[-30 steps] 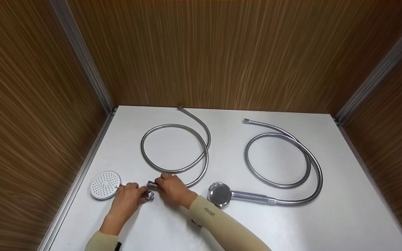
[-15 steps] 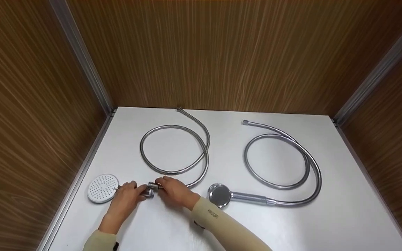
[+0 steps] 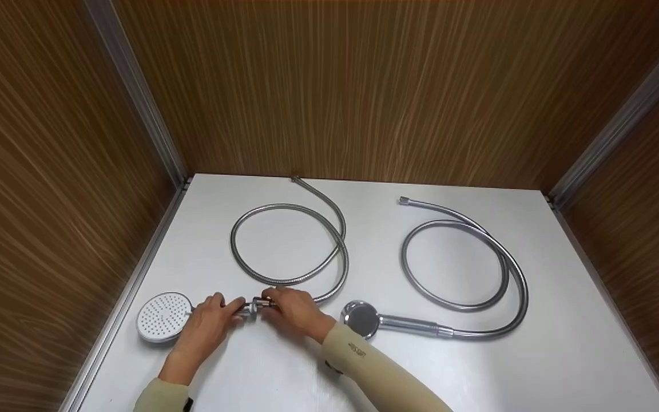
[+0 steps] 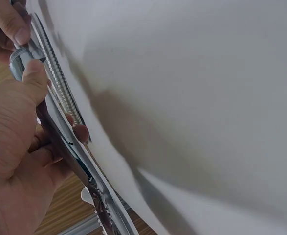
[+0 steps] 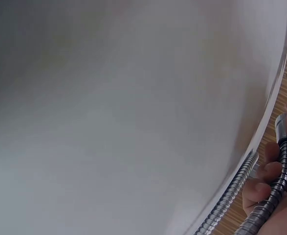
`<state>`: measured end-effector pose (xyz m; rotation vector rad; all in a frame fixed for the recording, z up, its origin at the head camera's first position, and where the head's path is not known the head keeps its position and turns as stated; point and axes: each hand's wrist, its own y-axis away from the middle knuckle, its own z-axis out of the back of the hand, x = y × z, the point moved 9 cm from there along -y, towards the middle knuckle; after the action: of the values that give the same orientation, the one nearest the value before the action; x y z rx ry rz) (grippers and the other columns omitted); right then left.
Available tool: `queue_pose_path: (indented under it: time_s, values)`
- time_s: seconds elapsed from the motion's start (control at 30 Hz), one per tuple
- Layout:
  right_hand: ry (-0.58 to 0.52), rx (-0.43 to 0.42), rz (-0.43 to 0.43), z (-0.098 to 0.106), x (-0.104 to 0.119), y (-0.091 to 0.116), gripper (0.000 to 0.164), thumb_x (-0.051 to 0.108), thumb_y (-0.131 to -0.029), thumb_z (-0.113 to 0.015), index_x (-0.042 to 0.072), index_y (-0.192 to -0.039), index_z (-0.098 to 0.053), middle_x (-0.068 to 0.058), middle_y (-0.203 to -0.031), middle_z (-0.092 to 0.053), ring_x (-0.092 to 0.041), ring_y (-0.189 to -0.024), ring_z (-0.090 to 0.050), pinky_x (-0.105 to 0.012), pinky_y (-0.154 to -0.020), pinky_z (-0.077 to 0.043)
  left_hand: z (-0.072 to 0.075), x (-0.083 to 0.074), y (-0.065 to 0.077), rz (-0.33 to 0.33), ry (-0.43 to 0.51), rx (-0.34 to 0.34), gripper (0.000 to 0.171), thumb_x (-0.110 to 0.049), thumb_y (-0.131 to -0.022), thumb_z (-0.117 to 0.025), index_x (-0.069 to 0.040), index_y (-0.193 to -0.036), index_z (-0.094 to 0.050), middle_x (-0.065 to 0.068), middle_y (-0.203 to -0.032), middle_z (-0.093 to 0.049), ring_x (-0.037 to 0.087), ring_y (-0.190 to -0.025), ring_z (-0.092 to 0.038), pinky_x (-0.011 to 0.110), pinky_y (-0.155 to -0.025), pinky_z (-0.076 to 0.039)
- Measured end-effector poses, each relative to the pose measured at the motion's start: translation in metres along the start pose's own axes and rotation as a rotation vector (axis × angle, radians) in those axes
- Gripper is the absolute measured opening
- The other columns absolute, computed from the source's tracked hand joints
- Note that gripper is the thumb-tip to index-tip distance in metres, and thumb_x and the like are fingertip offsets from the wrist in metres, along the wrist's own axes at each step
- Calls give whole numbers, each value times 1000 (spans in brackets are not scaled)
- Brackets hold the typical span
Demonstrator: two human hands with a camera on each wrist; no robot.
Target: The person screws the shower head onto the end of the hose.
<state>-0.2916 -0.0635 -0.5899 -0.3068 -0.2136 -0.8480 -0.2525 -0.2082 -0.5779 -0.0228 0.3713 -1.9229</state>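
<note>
Showerhead (image 3: 161, 318) in the left hand (image 3: 208, 325) has shifted further left.

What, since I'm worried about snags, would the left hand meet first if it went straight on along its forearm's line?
Probably the silver ribbed metal hose looped ahead; the left hand could pass above it, its height being unclear.

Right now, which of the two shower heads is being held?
The white-faced shower head, farthest left: the left hand grips it. The chrome-rimmed shower head lies on the table, in neither hand.
</note>
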Motion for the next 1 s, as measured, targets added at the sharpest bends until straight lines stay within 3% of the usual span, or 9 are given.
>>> queue_pose_path:
  time_s: [0.23,0.57,1.0]
  values:
    - [2,28,39,2,-3,3,29,32,-102,-69,19,-128,-69,0,-102,-76,-17,-88,-73,-29,-75,-58,8,-4,-1,-38,-33,-50,33,-27,-91,-78,-17,-123,-72,6,-85,-58,24,-73,-51,40,-65,-44]
    - [-12,18,109,12,1,8,26,26,-107,-62,16,-131,-66,-2,-107,-75,-20,-93,-74,-32,-80,-59,19,-11,2,-86,-85,-115,34,-29,-89,-80,-19,-120,-72,7,-77,-56,25,-71,-51,41,-65,-42]
    - [32,16,123,14,3,8,26,27,-109,-60,16,-131,-65,0,-111,-73,-15,-95,-73,-30,-79,-59,21,-13,2,-91,-96,-109,34,-31,-90,-79,-21,-122,-72,8,-78,-56,25,-71,-51,41,-63,-44]
